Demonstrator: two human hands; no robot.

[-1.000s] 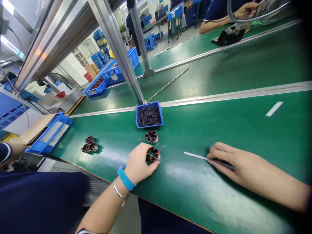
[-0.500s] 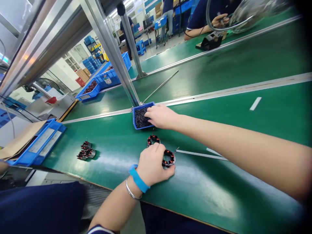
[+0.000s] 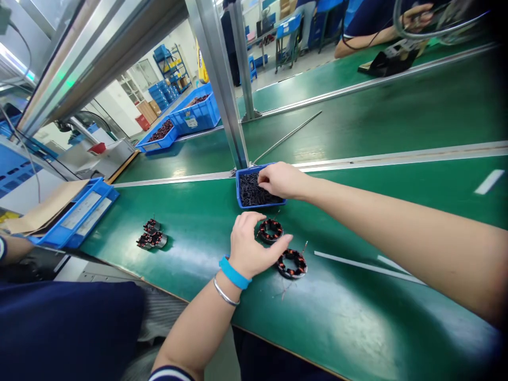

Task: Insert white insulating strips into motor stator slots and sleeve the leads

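Note:
My left hand (image 3: pixel 254 246), with a blue band and a bangle at the wrist, is open beside two motor stators wound with copper wire. Its fingers and thumb curve apart around the farther stator (image 3: pixel 270 231); I cannot tell if they touch it. The nearer stator (image 3: pixel 292 263) lies flat just beyond the thumb, wire ends sticking out. My right hand (image 3: pixel 280 181) dips into a small blue bin (image 3: pixel 240 197) of thin black pieces (image 3: pixel 254 190), perhaps sleeves. Its fingertips are pinched together over the pieces, and what is between them is hidden.
Several stators (image 3: pixel 152 235) stand clustered on the green bench to the left. A blue tray with cardboard (image 3: pixel 85 211) sits at the far left. A metal post (image 3: pixel 228 106) rises behind the bin. White strips (image 3: pixel 365 266) lie at right. Another person's hand (image 3: pixel 416 17) is across the bench.
My left hand has opened and come off the nearer stator, shifting toward the farther one. My right hand stays at the bin, its fingers now pinched. The view has swung left.

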